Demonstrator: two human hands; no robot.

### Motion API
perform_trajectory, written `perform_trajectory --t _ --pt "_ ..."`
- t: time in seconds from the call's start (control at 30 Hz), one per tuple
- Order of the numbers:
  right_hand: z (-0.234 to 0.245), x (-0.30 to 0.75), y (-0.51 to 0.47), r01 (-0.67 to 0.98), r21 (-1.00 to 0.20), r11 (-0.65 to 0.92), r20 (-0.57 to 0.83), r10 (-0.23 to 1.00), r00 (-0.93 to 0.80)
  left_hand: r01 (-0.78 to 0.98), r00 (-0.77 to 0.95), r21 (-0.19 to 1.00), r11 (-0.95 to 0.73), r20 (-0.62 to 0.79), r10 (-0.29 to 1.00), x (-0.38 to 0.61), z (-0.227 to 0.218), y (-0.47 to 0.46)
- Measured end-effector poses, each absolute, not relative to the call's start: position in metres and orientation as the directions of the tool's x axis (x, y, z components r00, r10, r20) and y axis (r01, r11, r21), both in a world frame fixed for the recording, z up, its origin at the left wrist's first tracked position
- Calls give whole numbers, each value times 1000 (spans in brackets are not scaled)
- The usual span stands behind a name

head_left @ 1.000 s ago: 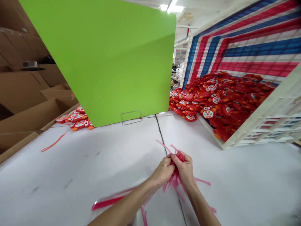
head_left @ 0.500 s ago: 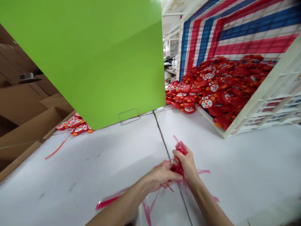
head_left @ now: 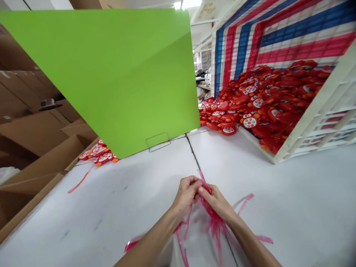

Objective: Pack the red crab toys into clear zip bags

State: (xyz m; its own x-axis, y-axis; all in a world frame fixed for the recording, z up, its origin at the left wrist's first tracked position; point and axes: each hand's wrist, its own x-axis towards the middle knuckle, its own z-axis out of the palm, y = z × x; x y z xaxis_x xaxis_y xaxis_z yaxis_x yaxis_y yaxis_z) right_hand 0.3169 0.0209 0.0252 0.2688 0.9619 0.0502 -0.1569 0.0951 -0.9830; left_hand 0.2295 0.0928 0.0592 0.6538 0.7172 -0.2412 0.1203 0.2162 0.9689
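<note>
My left hand (head_left: 187, 193) and my right hand (head_left: 216, 201) meet over the white table (head_left: 111, 207), near its seam. Both are closed on a bunch of thin pink plastic strips (head_left: 214, 222) that hang and spread below my fingers. More pink strips (head_left: 182, 244) trail toward me between my forearms. The fingertips of the two hands touch at the top of the bunch.
A green board (head_left: 116, 78) stands upright behind a wire stand (head_left: 157, 141). A white crate (head_left: 311, 122) at the right spills red ladybird toys (head_left: 250, 107). More toys (head_left: 101, 155) and a red cord (head_left: 79, 181) lie at the left, by cardboard boxes (head_left: 36, 141).
My hands have come back together, the right one lowering from its raised position. The strip bunch now hangs lower and spreads wider. The camera view has shifted slightly.
</note>
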Motion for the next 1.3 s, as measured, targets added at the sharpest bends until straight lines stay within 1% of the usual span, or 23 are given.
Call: perform_trajectory --t 0.07,0.13,0.3,0.4,0.5,0.53,0.57,0.6,0.63,0.67,0.7,0.73,0.8,0.9,0.97,1.03,1.07,1.13,1.23,1.3 --pt "25 314 21 -184 -980 72 38 983 180 43 601 973 229 -208 771 235 55 92" --pt "22 313 21 -205 -978 41 14 991 132 -16 567 970 241 -190 801 238 51 92" --pt "16 323 20 -244 -970 7 -36 985 171 -88 577 969 232 -140 805 229 56 102" --pt "19 333 16 -301 -954 -2 -70 974 215 -36 577 981 192 -137 805 209 65 112" --pt "25 341 12 -371 -929 -5 -110 959 262 95 596 986 139 -168 785 183 73 115" --pt "27 343 10 -390 -921 -3 -121 953 277 170 623 983 70 -162 765 173 76 113" --pt "29 345 9 -406 -914 0 -131 947 294 260 665 965 -44 -146 733 164 78 110" --pt "30 347 8 -418 -908 4 -140 940 312 347 720 918 -195 -127 683 156 80 107" --pt "31 349 6 -429 -903 8 -148 932 330 411 781 836 -363 -117 614 147 81 102" --pt "33 351 5 -437 -899 14 -154 925 348 439 838 732 -522 -123 532 140 81 98" --pt "34 353 3 -443 -896 21 -160 916 367 432 881 630 -646 -143 451 134 80 93" --pt "35 355 2 -447 -894 28 -165 907 387 405 910 556 -726 -167 380 128 79 88" --pt "37 358 0 -450 -892 45 -169 890 423 326 944 451 -831 -203 260 121 76 80" --pt "41 362 -3 -456 -888 61 -175 871 458 213 963 350 -912 -235 135 114 74 73" --pt "43 364 -4 -459 -886 67 -181 861 475 163 965 321 -933 -247 84 113 73 73" --pt "46 365 -5 -465 -881 85 -182 848 498 127 970 321 -938 -238 50 115 73 74" --pt "47 366 -6 -473 -875 100 -180 841 510 123 974 331 -935 -223 50 118 72 75" --pt "49 370 -8 -501 -853 143 -173 830 531 162 981 375 -913 -164 107 130 68 75" --pt "50 383 -14 -562 -791 242 -151 813 563 294 952 485 -824 -71 297 161 59 70" --pt "51 394 -19 -607 -728 319 -128 806 578 344 919 553 -759 -33 392 187 52 64"
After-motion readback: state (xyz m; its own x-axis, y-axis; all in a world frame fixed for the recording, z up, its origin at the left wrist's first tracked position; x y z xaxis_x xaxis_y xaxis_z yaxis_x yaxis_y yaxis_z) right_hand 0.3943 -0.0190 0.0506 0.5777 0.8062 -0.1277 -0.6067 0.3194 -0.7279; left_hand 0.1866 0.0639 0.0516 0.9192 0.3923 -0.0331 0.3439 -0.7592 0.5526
